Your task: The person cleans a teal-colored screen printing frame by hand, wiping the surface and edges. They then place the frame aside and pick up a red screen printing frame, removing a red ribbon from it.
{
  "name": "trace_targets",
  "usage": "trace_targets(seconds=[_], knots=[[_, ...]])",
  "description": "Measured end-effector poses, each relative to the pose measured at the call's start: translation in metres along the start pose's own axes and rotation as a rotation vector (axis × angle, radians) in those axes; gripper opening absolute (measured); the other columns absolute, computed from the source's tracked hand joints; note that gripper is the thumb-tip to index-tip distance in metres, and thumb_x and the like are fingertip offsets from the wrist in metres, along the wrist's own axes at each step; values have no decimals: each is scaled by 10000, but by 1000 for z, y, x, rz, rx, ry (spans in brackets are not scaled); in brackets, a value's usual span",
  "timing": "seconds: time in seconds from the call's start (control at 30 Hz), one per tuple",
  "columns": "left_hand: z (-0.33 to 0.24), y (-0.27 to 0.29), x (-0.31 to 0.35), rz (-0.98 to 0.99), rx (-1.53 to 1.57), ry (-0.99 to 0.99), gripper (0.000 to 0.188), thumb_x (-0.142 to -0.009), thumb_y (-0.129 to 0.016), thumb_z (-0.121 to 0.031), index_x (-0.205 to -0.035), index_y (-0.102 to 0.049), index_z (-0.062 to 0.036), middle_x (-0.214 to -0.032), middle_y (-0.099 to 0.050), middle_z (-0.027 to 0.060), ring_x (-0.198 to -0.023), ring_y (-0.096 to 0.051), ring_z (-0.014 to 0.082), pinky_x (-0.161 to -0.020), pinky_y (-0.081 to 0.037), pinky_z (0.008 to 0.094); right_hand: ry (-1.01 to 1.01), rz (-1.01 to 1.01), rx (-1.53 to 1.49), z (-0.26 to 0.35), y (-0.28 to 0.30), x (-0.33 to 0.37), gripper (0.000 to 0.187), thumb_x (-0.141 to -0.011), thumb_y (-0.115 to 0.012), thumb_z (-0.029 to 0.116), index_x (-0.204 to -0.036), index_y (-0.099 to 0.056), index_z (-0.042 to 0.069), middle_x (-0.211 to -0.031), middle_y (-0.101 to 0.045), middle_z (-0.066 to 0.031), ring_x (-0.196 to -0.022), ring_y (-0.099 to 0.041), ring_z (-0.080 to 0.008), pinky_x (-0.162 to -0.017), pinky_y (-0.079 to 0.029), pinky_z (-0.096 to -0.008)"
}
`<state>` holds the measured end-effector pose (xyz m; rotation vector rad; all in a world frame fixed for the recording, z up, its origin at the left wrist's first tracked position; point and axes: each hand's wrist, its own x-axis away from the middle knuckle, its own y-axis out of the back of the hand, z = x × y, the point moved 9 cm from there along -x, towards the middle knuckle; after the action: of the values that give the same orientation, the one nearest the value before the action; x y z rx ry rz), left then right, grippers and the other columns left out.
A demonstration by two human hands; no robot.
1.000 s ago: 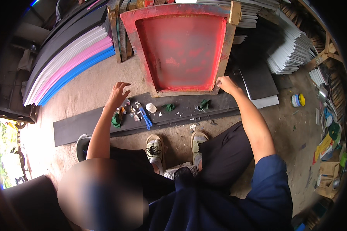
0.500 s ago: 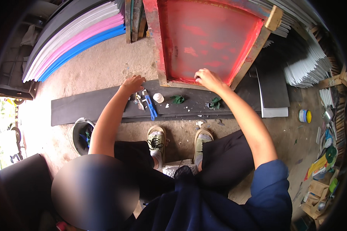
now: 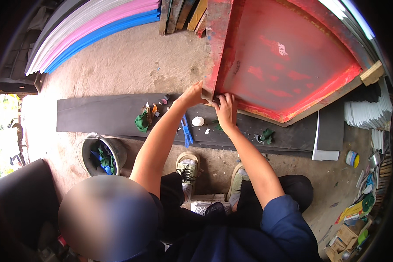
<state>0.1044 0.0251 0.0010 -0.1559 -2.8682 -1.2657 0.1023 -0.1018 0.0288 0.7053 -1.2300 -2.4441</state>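
Observation:
A wooden screen-printing frame, smeared with red ink, stands tilted at the back right, its grey-and-red mesh toward me. At its lower left corner my left hand is closed on the outer side, fingers partly hidden behind the wood. My right hand grips the bottom rail just right of that corner, fingertips over its inner edge. Below the hands lie a blue utility knife, a small white round piece and dark green rags on a long black sheet.
A bucket with green and blue cloth stands at my left. Stacked white, pink and blue sheets rise at the back left, with wooden frames beside them. More white sheets and a small yellow-blue tub are at the right.
My left hand has moved from beside the knife to the frame's lower left corner. My right hand has slid along the bottom rail toward that corner. The frame appears farther right and more turned.

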Motion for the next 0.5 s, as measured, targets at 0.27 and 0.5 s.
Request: trace_targets(seconds=[0.27,0.5], knots=[[3,3,7,-164,27,70,753,-550,-808,-257,-1125,-402,10,-795,-612,216,-798,-591,379,-688,-487,412,-67,-91,-106,0,5,-7,110,-655,-642,44,-736,-569,56,-778,-548,-62,-839,-511,-263,-696,-389,-392],[2,4,6,-147,-51,143,853,-552,-806,-263,-1189,-361,89,-789,-610,224,-789,-604,361,-698,-493,393,-216,-238,-195,-15,6,-5,75,-686,-624,67,-713,-555,54,-772,-551,-68,-814,-527,-265,-689,-393,-392]])
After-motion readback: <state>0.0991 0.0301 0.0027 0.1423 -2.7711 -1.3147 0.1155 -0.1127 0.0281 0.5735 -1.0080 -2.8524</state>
